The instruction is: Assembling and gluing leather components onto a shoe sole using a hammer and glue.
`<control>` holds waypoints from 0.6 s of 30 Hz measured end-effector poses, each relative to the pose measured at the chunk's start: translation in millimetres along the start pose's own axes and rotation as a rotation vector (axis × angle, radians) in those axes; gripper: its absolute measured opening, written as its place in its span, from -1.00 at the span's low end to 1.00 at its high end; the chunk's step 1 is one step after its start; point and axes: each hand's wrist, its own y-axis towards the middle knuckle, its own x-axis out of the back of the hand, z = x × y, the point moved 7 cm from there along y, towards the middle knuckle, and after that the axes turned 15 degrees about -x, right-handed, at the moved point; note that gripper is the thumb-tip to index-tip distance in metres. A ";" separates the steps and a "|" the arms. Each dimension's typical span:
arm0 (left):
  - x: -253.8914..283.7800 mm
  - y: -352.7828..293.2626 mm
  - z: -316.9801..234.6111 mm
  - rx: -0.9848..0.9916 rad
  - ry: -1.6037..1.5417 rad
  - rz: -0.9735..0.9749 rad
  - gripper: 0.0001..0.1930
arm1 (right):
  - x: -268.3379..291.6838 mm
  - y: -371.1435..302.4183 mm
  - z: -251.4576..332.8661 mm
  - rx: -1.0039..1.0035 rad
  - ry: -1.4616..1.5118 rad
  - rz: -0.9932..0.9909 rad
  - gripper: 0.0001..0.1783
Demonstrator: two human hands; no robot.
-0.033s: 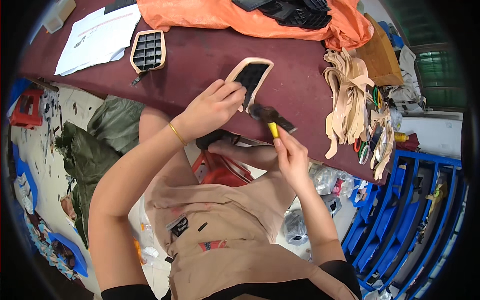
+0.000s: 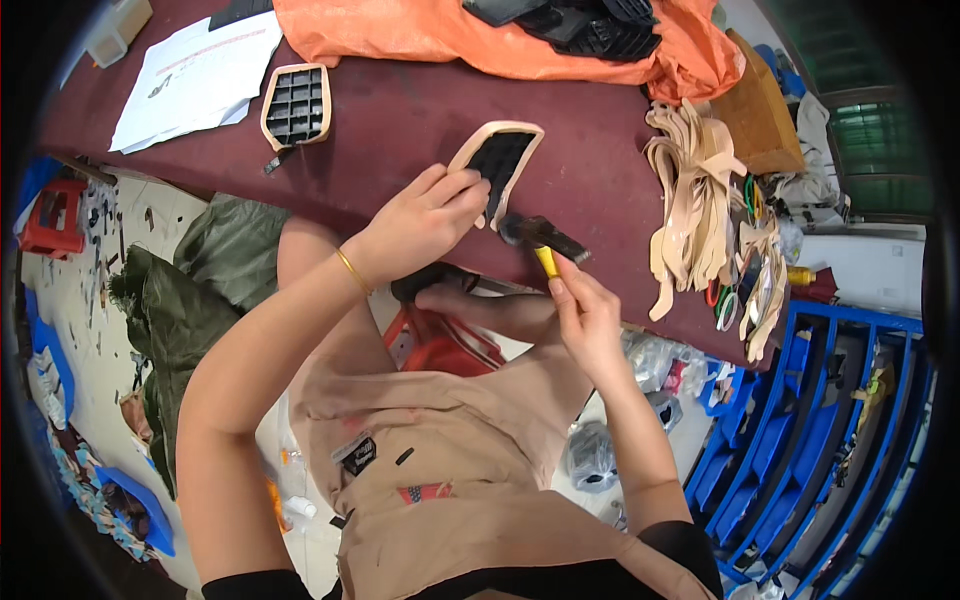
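Note:
My left hand [image 2: 428, 210] is closed on the near left edge of a black heel-shaped piece [image 2: 503, 158] rimmed with a beige leather strip. The strip runs round the far side, and its ends hang near the table's front edge. In my right hand [image 2: 585, 305] is a hammer [image 2: 540, 238] with a yellow handle, most of it hidden by my fingers. Its dark head is just right of the strip's near end; whether they touch I cannot tell. A similar black gridded piece with a beige rim [image 2: 297, 104] lies farther left on the dark red table [image 2: 400, 110].
Beige strips [image 2: 692, 200] hang in a bundle at the table's right, beside scissors [image 2: 722, 300] and a wooden box [image 2: 765, 115]. Orange cloth [image 2: 420, 38] bearing black pieces lies at the back, papers [image 2: 195, 85] at left. A blue rack [image 2: 790, 430] stands right of my legs.

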 end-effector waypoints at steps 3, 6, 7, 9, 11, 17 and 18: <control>-1.4 -4.9 -0.1 -0.012 0.015 0.024 -0.67 | 18.3 1.3 14.6 -0.085 0.041 -0.078 -0.70; -1.5 -4.3 5.8 0.020 0.012 0.015 -0.66 | -4.6 1.9 11.8 0.024 -0.053 0.002 -0.69; -2.7 -3.2 7.0 0.015 0.016 0.011 -0.66 | -4.4 5.5 7.7 -0.021 0.030 0.003 -0.70; -4.2 -4.3 2.5 0.013 -0.020 -0.008 -0.67 | 6.1 9.3 9.9 -0.090 0.078 0.021 -0.69; -1.8 -6.9 5.8 0.035 -0.035 -0.018 -0.68 | 4.5 8.8 5.8 -0.159 0.128 0.054 -0.69; 16.6 -11.3 23.7 0.281 -0.026 -0.186 -0.80 | 13.7 30.7 -8.0 -0.161 -0.034 0.007 -0.61; 29.6 -13.8 29.7 0.424 0.009 -0.291 -0.84 | 18.2 41.3 -11.9 -0.145 -0.151 -0.058 -0.59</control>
